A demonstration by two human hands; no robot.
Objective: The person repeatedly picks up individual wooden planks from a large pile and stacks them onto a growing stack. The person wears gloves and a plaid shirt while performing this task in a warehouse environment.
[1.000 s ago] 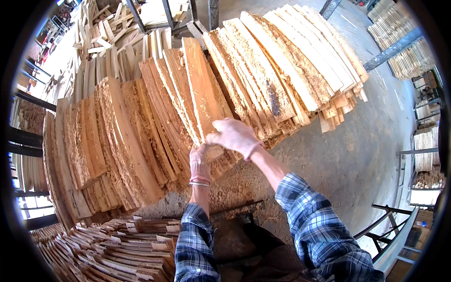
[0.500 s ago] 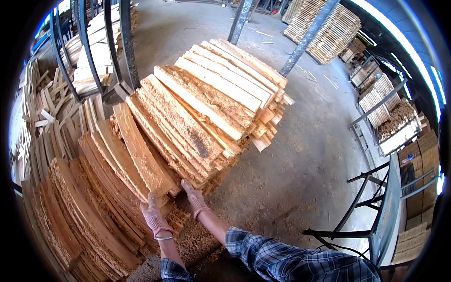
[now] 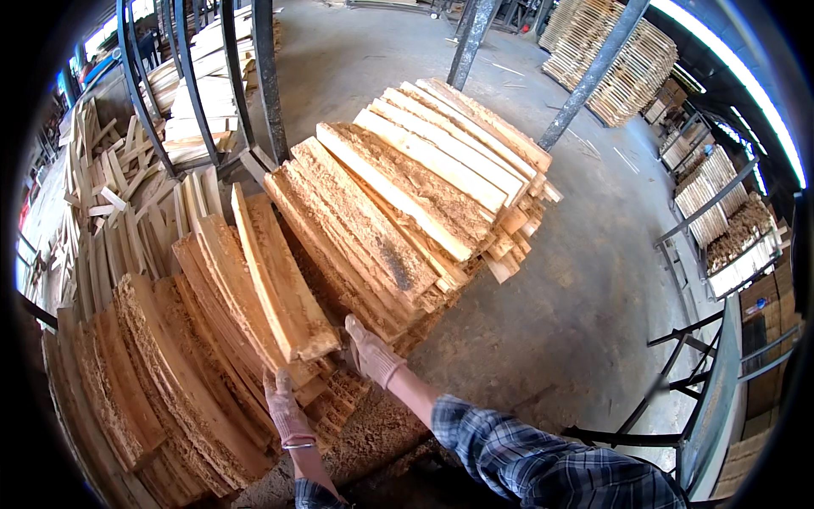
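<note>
A rough-sawn board (image 3: 284,284) is tilted up on the stack, its pale long edge raised and its near end toward me. At the right corner of that near end is my gloved right hand (image 3: 370,349), its thumb up and its fingers partly hidden as they grip the board. My gloved left hand (image 3: 288,411) is just below the board's left corner, fingers stretched out against the ends of the neighbouring boards (image 3: 233,288). A metal bangle circles the left wrist. Sawdust covers much of the wood.
More boards are piled at the right of the stack (image 3: 424,178), their ends jutting out. Loose offcuts (image 3: 127,178) lie at the far left. Dark metal posts (image 3: 270,85) rise behind. A metal frame (image 3: 670,382) stands at the right, with stacked timber (image 3: 610,59) farther back.
The board has gone from lying flat to tilted, its left edge raised. My right hand has closed in at its end, while my left hand has dropped off its corner. The view has shifted slightly.
</note>
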